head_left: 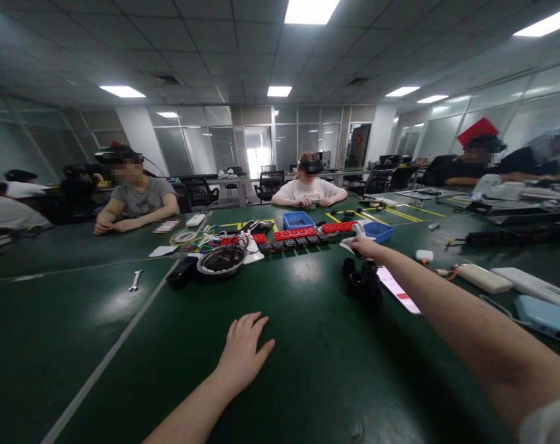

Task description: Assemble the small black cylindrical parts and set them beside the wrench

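Left hand [243, 351] lies spread, well right of the pale seam [116, 345]; right hand [365, 248] touches a white object [346, 245] beside a blue bin [380, 233]. I cannot tell its grip.

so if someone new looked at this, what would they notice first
Probably the row of red blocks across the middle of the green table, with a blue tray just behind it. Next might be the bright phone beside the black cylinders, right of centre. The right hand stretches past them to a white object.
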The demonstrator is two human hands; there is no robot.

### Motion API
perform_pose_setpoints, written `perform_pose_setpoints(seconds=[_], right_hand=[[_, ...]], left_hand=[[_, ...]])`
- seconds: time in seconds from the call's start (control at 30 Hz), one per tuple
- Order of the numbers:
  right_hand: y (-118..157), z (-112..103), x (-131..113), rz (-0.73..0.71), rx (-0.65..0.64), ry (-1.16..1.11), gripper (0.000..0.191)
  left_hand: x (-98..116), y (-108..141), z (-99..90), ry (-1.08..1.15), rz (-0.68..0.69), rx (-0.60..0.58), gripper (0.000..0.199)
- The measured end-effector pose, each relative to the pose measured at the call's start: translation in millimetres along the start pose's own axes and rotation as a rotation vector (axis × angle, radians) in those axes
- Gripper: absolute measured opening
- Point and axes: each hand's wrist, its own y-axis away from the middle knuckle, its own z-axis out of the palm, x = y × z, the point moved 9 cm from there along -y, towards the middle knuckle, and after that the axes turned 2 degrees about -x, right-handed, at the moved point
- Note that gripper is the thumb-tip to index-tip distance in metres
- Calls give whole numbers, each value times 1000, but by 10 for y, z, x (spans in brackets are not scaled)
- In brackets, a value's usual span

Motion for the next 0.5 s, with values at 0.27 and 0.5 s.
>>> perform_pose_setpoints(seconds=[0.27,0.5], right_hand=[[86,127,-140,-115,-84,188,41],[92,170,-204,-155,-132,276,36]], left_hand=[[-35,-28,44,21,5,-11,52],[-45,-24,43,29,3,-5,53]])
